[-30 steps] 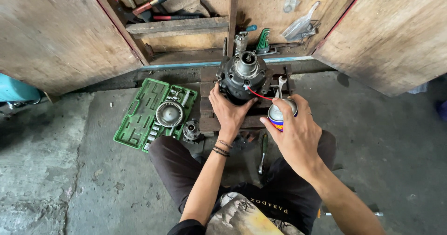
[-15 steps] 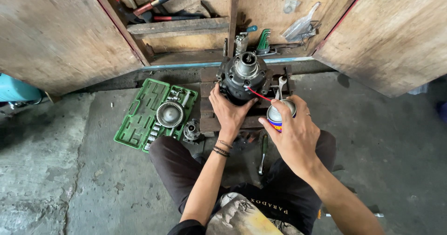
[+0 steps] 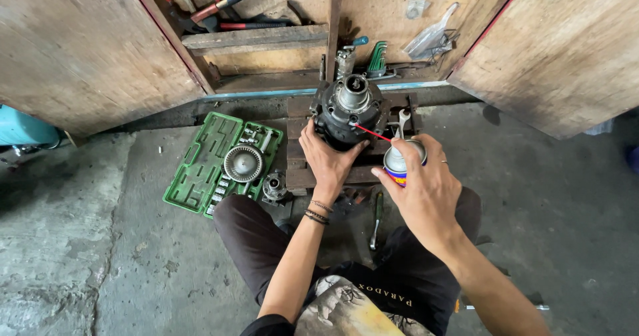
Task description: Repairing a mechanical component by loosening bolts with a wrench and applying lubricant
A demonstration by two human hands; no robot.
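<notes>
Nothing has moved since earlier: left hand (image 3: 327, 164) steadies the compressor (image 3: 347, 113) on the pallet (image 3: 297, 176); right hand (image 3: 426, 188) is wrapped round the spray can (image 3: 401, 163), straw on the hub, mid-spraying. Next calls for steady aim.

The dark metal housing (image 3: 346, 113) on the wooden block (image 3: 299, 176) is hemmed in closely. Its near-left side is covered by the left hand (image 3: 327, 159), and the right hand (image 3: 426, 189) with a spray can (image 3: 399, 163) blocks the near-right. Behind it, passage is barred by a cabinet shelf (image 3: 266, 39) crowded with tools. The left approach is narrowed by a green socket case (image 3: 200, 169), a round part (image 3: 243, 163) on it, and a small part (image 3: 274, 186). Bare concrete floor (image 3: 546, 189) lies open far right.
</notes>
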